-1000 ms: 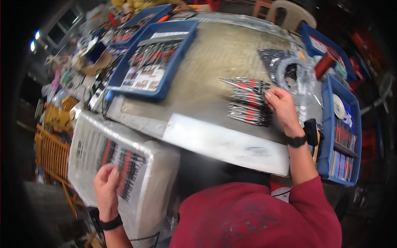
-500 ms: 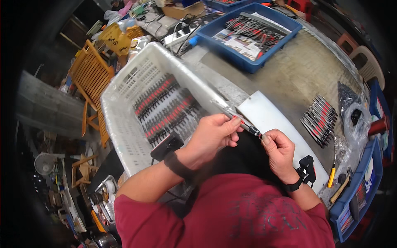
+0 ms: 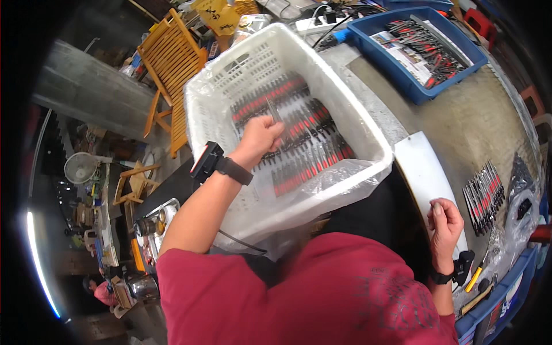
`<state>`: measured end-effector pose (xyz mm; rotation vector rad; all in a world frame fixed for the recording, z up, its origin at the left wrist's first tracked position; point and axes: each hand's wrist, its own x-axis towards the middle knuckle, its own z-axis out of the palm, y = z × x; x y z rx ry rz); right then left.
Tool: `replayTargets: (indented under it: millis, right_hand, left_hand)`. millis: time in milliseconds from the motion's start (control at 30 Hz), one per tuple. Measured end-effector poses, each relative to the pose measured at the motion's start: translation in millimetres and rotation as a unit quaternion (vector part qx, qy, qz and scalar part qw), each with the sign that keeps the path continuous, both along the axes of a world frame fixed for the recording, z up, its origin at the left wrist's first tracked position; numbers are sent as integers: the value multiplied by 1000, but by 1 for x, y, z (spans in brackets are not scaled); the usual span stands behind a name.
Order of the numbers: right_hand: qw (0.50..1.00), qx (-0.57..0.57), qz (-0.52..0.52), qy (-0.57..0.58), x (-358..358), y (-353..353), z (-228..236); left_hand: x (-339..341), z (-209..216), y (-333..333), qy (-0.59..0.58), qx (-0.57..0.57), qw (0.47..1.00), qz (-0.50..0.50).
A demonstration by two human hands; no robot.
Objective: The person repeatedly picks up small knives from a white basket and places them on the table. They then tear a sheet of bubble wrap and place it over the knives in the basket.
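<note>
Tools (image 3: 313, 167) lie in three rows in one crate (image 3: 339, 95), left hand (image 3: 260, 138) pinching one slim tool (image 3: 270, 107), right hand (image 3: 446, 230) curled, contents unclear.

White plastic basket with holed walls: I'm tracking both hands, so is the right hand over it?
No, the right hand is by the flat white board, and only the left hand is over the basket.

Pieces (image 3: 313, 167) lie in the crate (image 3: 313, 63). Right of it, on the surface (image 3: 489, 115), a tray (image 3: 411, 91) stands behind a board (image 3: 424, 167).
</note>
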<state>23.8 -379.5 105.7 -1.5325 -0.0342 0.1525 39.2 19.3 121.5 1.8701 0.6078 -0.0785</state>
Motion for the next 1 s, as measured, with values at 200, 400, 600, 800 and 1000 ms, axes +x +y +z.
replayTargets:
  millis: [200,400,600,800,1000]
  right_hand:
    - [998,-14,-13,52,-11,-15,-16]
    - [998,8,-8,64,-13,-19,-19]
    - [997,-3,-12,70,-11,-16,-21]
    - [998,1,-10,69,-10,-16,-22]
    - [997,-8,-11,71,-10,-16,-22]
  left_hand:
    - [-42,-71,36,173,119,978,20]
    - [-50,-99,54,273,81,958,29]
    - [-63,-124,53,374,51,925,51]
    - [-68,-139,50,454,30,890,9]
    - [-71,-137,43,481,-7,876,19]
